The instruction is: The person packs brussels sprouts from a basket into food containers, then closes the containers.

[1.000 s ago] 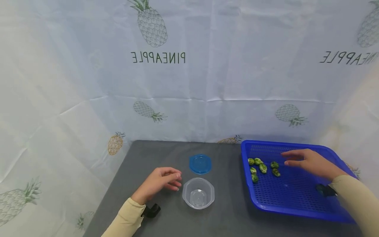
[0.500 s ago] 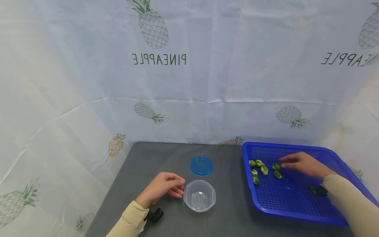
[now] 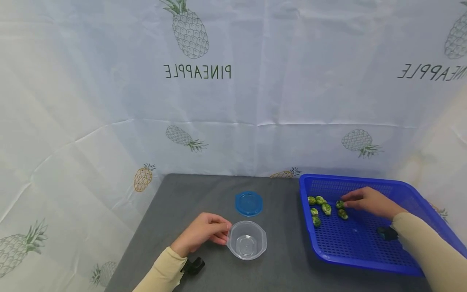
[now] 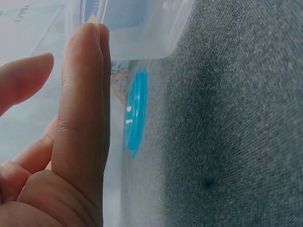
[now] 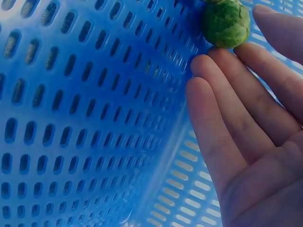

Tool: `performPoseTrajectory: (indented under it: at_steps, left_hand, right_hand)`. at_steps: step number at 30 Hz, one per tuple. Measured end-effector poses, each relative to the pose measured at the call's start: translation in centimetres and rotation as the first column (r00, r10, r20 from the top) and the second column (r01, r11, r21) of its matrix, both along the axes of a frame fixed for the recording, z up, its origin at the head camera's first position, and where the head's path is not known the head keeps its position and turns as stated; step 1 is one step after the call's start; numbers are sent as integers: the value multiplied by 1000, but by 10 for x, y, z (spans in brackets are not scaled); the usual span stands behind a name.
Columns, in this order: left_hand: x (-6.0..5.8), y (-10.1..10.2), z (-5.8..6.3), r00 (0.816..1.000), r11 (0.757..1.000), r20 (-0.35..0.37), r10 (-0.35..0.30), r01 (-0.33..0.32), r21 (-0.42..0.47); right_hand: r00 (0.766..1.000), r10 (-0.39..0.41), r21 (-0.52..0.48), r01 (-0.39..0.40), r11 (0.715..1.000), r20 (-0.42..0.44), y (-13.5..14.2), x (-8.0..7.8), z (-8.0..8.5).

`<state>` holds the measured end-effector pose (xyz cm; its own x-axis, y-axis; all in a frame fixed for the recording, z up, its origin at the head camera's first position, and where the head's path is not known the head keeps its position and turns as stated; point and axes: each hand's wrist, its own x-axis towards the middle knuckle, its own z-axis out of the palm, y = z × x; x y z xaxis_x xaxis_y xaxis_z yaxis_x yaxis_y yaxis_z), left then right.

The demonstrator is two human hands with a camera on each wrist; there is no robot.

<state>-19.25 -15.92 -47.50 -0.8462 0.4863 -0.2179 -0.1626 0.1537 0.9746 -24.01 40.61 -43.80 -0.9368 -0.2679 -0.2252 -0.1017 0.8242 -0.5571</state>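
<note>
My left hand is at the left side of a clear plastic container, fingertips right at its rim. In the left wrist view its fingers are straight and its thumb is held apart from the container wall. My right hand reaches into a blue plastic basket. Its fingertips are right at a green Brussels sprout, the thumb on one side and the nearly straight fingers on the other. Other Brussels sprouts lie in the basket's left part.
A blue lid lies flat behind the container. The grey tabletop spans between container and basket. A white curtain printed with pineapples hangs behind and around the table.
My left hand has moved right, up to the container's rim. My right hand has moved left and down, its fingertips now at a Brussels sprout.
</note>
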Motion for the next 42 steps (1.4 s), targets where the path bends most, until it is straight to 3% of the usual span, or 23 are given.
performPoseTrajectory:
  at_steps: [18,42]
  left_hand:
    - [2,2,-3,1000,1000,23,-13,13,6]
    - [-1,-1,-4,999,1000,47,-13,11,27]
  right_hand:
    - [1000,-12,25,11,1000,24,-5,-3,-1]
    - [1000,-23,50,24,998,-10,-6,-6,-4]
